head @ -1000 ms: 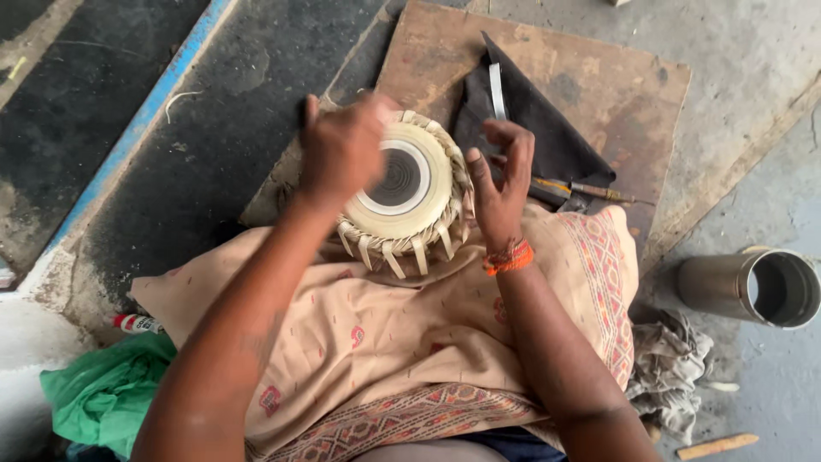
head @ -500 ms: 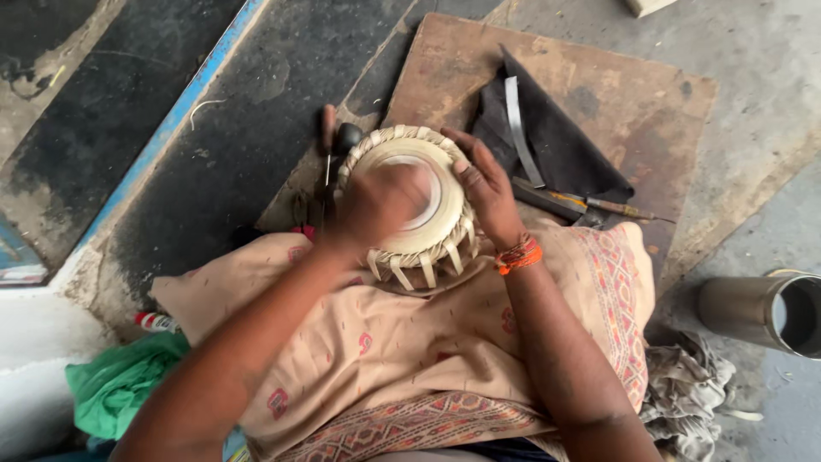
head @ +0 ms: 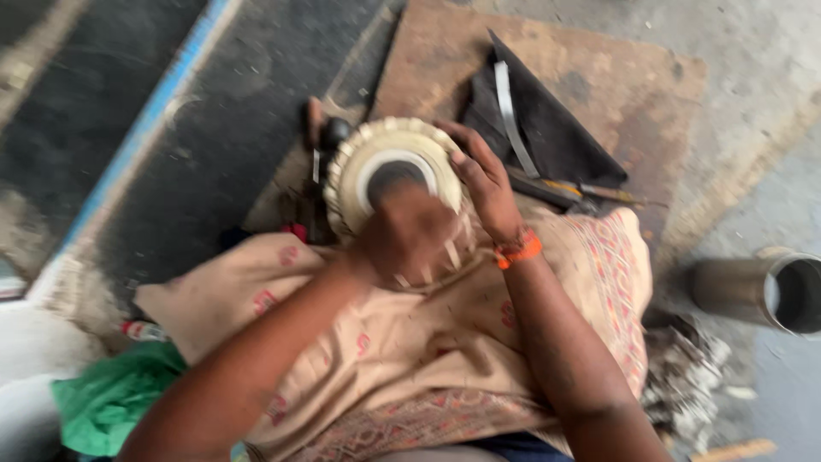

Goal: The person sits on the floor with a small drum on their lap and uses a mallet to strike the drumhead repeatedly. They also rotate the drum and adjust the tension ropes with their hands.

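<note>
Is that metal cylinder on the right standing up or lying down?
Lying down: the metal cylinder rests on its side on the floor, its dark open mouth facing right.

A small cream-laced drum (head: 389, 171), black-centred head up, rests on the cloth-covered lap.

We count one drum (head: 389, 175) at centre frame, two hands (head: 410, 235) on it, one metal cylinder (head: 761, 291) at right, one green cloth (head: 111, 402) at lower left, one wooden board (head: 599, 77) at top.
</note>
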